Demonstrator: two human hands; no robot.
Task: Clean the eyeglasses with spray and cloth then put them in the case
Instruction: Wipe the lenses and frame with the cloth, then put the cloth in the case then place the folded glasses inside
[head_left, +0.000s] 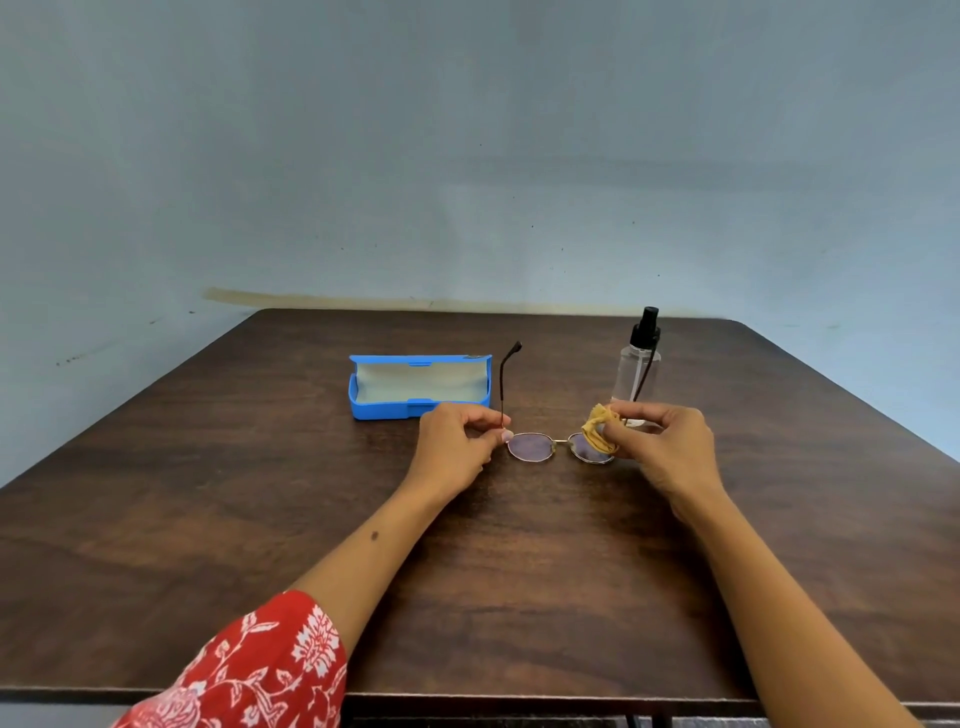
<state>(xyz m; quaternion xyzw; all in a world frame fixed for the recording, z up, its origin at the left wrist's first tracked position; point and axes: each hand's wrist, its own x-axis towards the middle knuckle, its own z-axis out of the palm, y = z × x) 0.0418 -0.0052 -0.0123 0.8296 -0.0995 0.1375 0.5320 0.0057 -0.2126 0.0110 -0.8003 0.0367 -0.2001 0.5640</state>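
Mid-frame over the worktop (260, 519), her left hand (457, 447) pinches the glasses (553, 447) while the right hand (665, 447) grips a cloth (597, 423) on one lens.

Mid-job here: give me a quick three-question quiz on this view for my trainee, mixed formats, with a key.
1. True or false: the blue case lies open on the table.
2. Which hand presses the yellow cloth on a lens of the eyeglasses?
A. left hand
B. right hand
C. neither
3. Fill in: the spray bottle stands upright behind the ____ hand.

Key
1. True; its pale lining shows.
2. B; the left hand pinches the frame at the hinge of the other lens.
3. right
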